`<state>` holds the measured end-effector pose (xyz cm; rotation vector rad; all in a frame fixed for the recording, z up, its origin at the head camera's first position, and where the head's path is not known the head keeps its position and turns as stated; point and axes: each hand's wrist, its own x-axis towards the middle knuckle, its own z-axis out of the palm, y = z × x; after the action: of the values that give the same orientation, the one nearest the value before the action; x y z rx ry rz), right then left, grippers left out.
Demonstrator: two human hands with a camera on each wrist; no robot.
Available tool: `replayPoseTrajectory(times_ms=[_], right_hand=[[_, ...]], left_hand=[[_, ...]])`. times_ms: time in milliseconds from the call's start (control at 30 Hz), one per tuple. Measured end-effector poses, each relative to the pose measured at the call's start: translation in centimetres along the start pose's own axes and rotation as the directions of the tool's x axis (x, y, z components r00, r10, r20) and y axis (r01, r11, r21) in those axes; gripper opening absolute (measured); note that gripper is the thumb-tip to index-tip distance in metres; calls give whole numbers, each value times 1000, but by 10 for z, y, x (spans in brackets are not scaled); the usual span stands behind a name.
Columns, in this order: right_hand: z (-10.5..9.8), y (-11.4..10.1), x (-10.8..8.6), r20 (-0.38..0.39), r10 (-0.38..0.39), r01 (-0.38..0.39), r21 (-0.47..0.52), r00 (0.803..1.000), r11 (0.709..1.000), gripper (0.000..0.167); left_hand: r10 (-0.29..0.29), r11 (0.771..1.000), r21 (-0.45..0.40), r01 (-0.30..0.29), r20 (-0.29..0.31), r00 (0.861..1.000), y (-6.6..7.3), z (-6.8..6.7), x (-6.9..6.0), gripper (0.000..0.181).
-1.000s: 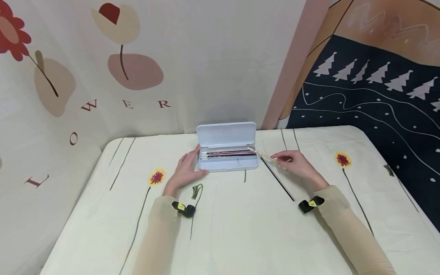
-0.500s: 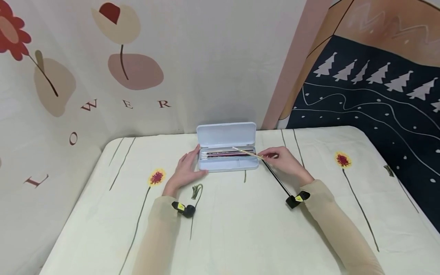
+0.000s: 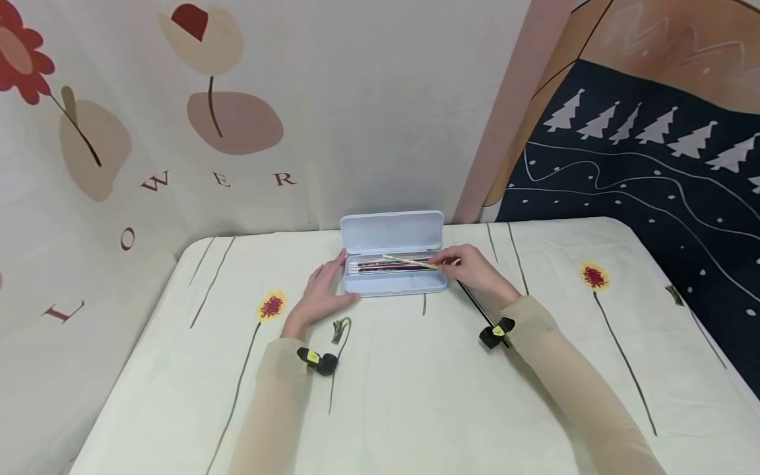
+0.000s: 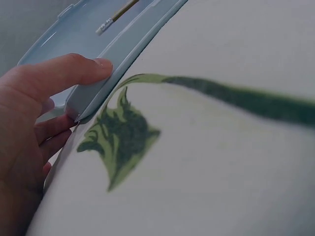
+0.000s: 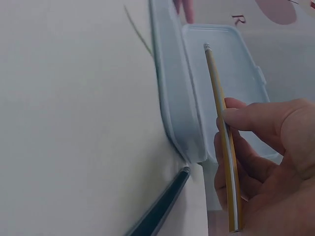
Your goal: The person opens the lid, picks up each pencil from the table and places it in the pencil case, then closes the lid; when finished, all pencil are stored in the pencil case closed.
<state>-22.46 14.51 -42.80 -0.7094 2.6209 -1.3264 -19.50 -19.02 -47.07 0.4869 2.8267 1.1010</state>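
A pale blue pencil case (image 3: 380,285) lies with its lid raised near the table's back edge, several pencils (image 3: 371,268) inside. My left hand (image 3: 320,293) holds its left end, thumb at the front edge and fingers round the end, as the left wrist view shows. Between thumb and fingers my right hand (image 3: 475,272) pinches a yellow pencil (image 5: 221,108) with a silver stripe and a whitish eraser end. In the head view that pencil slants over the case, eraser end to the left. A dark pencil (image 5: 162,204) lies on the cloth by the case's right end, partly beneath my right wrist.
A white cloth (image 3: 404,396) printed with flowers covers the table. Behind the case hangs a pale patterned curtain (image 3: 380,132). To the right is a dark cloth (image 3: 629,171) with white trees. Each wrist wears a small black camera (image 3: 323,363).
My right hand has moved left, carrying the yellow pencil from the case's right end to above its pencils. The left hand stays at the left end of the case.
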Motion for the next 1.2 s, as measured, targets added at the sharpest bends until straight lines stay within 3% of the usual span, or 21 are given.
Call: replayPoseTrajectory(times_ms=[233, 667, 867, 1200], right_hand=[[5, 0, 12, 22, -88, 88, -14, 996, 996, 21], [20, -7, 34, 2, -77, 77, -5, 997, 997, 19], [32, -12, 43, 21, -38, 37, 22, 999, 999, 18], [45, -15, 50, 24, -56, 55, 23, 998, 998, 18]], left_hand=[[-13, 1000, -23, 13, -2, 1000, 0, -2, -1, 99], [-31, 999, -31, 31, 0, 1000, -1, -2, 1, 99], [-39, 999, -19, 40, 8, 999, -3, -1, 2, 100], [-47, 998, -46, 47, 1, 999, -2, 0, -1, 100]])
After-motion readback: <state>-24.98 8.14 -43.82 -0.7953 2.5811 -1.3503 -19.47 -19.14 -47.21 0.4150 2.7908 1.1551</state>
